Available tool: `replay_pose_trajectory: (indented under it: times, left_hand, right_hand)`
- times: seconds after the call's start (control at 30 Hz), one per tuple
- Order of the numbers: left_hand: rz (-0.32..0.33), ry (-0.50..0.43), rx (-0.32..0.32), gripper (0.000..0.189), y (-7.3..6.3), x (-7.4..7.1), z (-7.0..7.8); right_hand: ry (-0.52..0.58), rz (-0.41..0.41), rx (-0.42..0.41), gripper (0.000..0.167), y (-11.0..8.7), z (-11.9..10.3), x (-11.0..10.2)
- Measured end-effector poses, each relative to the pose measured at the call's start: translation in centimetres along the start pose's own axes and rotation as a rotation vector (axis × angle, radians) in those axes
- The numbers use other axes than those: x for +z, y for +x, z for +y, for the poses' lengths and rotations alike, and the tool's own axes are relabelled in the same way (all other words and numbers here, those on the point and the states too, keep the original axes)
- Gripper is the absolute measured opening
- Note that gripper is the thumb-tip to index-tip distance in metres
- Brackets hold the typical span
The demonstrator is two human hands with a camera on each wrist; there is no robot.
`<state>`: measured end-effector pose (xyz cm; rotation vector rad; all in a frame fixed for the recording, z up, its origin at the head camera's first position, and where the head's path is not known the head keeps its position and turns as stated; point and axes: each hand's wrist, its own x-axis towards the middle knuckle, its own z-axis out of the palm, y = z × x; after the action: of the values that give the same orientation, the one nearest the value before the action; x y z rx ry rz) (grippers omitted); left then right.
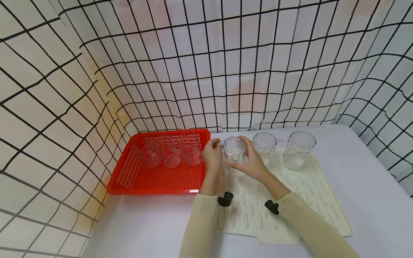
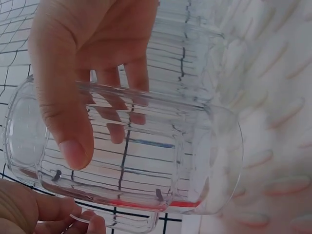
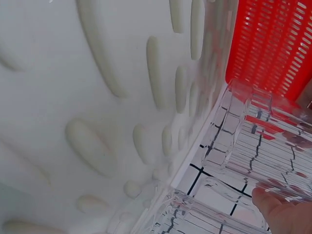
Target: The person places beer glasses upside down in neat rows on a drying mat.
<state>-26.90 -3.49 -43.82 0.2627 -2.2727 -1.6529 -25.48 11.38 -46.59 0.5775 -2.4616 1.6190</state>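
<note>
A clear glass mug point(image 1: 234, 150) stands upside down at the left rear of the cream drying mat point(image 1: 255, 215), its thick base up. My right hand point(image 1: 254, 165) grips the mug's body; in the left wrist view the thumb point(image 2: 73, 151) is in front and the other fingers behind. On its left side, my left hand point(image 1: 213, 157) pinches the handle point(image 2: 131, 224) with curled fingers. The right wrist view catches the mug point(image 3: 273, 141) beside part of the right hand point(image 3: 282, 212). To the right stand a second glass mug point(image 1: 265, 145) and a third point(image 1: 298, 150).
Left of the mat sits a red plastic basket point(image 1: 155, 182) with three glass mugs point(image 1: 172, 157) lying tilted along its back. A black wire grid point(image 1: 209, 71) encloses the white table point(image 1: 151, 225) at the back and sides.
</note>
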Motion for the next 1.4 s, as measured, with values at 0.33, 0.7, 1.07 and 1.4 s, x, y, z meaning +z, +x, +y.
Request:
replay_pose_trajectory:
  times: [0.33,0.7,1.07,1.4]
  left_hand:
    - [-0.090,0.089,-0.022,0.030,0.1,0.0,0.2]
    - [-0.172,0.194,-0.017,0.037,0.3,0.1,0.0]
    - [-0.215,0.132,-0.075,0.041,0.0,0.3,-0.2]
    - [-0.155,0.073,-0.047,0.038,0.1,0.1,-0.2]
  right_hand:
    - [-0.016,-0.001,0.017,0.100,0.4,0.8,0.2]
    - [-0.012,-0.016,0.054,0.101,0.5,1.8,0.3]
    - [-0.016,-0.030,0.058,0.101,0.3,1.9,0.1]
    - [-0.005,0.000,-0.026,0.104,0.5,1.7,0.0]
